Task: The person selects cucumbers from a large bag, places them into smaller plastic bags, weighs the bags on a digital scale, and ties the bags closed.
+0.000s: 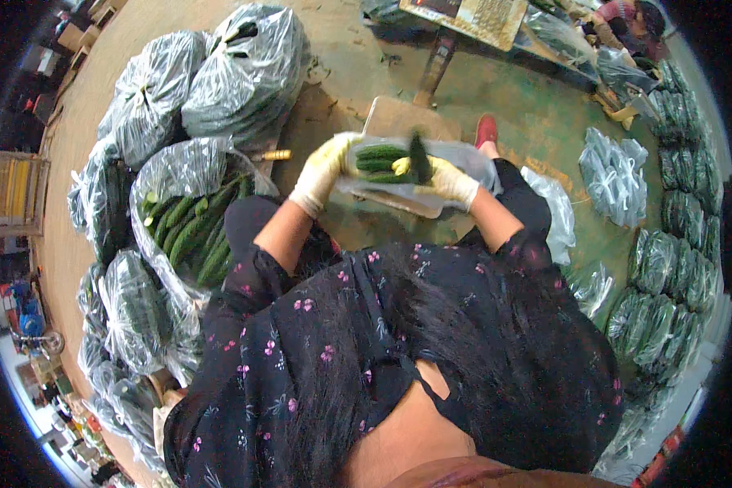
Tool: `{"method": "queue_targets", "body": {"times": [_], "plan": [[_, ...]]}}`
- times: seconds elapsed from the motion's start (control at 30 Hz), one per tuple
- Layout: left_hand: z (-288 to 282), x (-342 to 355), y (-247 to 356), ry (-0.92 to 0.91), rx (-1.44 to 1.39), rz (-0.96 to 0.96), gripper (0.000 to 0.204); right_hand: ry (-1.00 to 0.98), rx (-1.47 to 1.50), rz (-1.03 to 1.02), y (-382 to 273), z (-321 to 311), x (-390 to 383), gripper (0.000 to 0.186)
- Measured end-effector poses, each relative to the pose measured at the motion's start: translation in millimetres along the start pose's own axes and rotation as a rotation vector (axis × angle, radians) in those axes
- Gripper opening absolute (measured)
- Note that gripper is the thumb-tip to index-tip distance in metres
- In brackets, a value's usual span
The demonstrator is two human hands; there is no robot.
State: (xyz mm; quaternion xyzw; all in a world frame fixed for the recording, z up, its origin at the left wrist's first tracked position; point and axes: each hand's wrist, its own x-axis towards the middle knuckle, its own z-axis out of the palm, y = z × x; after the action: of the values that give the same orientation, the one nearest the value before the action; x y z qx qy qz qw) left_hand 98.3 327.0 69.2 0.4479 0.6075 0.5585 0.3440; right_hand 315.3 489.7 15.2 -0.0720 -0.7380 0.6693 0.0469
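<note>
Cucumbers (380, 154) lie side by side against plastic bag (476, 163); right gloved hand (446, 179) grips another crosswise; left gloved hand (328, 169) beside them, finger grip indiscernible.

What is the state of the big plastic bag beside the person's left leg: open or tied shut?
Open: the mouth of the big plastic bag is spread wide, and uncovered cucumbers show inside.
</note>
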Motion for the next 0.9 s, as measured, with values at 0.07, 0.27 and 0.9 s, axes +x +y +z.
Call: {"method": "queue_targets", "body": {"times": [0.07, 0.27, 0.9], "plan": [[-13, 6, -5, 0.023, -0.412, -0.344, 0.028, 0.04, -0.6, 0.329, 23, -13, 4, 0.047], [-15, -17, 5, -0.016, -0.168, -0.32, 0.032, -0.182, -1.155, 0.832, 50, -16, 3, 0.041], [1, -10, 1, 0.055, -0.28, -0.375, 0.039, -0.165, -0.991, 0.602, 83, 25, 40, 0.021]]}}
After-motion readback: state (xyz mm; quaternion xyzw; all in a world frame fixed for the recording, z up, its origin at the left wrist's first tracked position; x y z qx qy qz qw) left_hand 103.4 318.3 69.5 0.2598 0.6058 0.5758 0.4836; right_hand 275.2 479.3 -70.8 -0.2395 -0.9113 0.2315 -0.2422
